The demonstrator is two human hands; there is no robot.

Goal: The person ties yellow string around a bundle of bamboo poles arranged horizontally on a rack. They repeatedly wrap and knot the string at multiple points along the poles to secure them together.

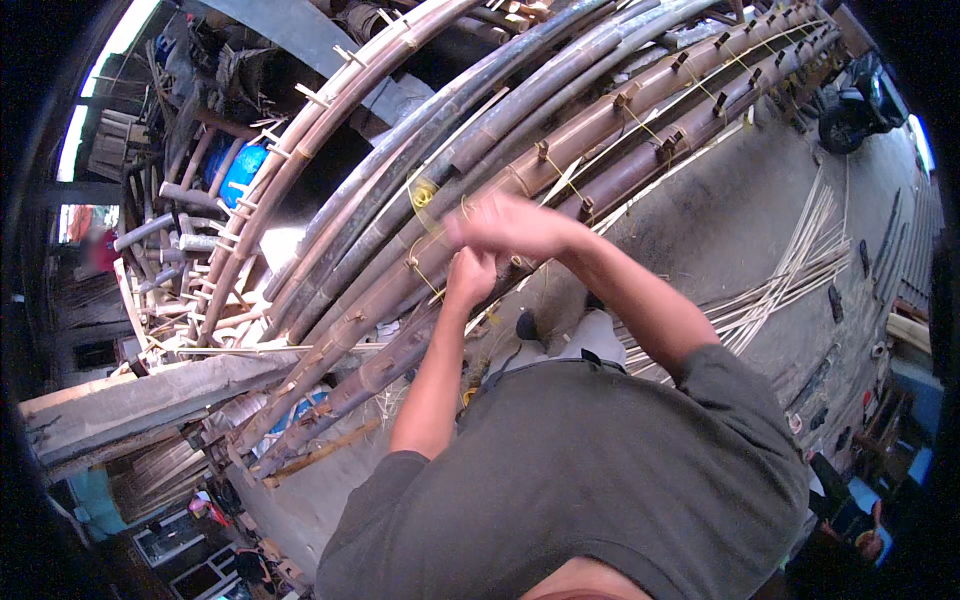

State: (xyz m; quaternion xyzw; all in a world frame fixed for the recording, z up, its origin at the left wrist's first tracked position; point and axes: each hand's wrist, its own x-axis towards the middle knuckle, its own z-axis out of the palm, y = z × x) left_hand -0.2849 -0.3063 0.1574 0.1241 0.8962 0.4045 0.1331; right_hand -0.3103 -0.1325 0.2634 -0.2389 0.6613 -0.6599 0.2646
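Two long brown bamboo poles run diagonally past my hands; the upper pole (pixel 575 143) and the lower pole (pixel 640 172) carry short dark pegs, with thin yellow cord (pixel 565 180) strung between them. My left hand (pixel 470 277) is closed in a fist over the lower pole; what it grips is hidden. Just above it, my right hand (pixel 512 222) is smeared by motion, so its fingers cannot be read. Beside the right hand, a loose coil of yellow cord (pixel 424 193) shows over the poles. A tied loop (pixel 412 264) lies left of my hands.
More bent bamboo poles (pixel 400 135) lie beyond, and a curved frame with light pegs (pixel 290 150) stands at left. A concrete beam (pixel 170 400) is at lower left. Thin bamboo strips (pixel 790 275) lie on the floor at right, below a parked motorbike (pixel 855 110). Another person (pixel 855 520) is at lower right.
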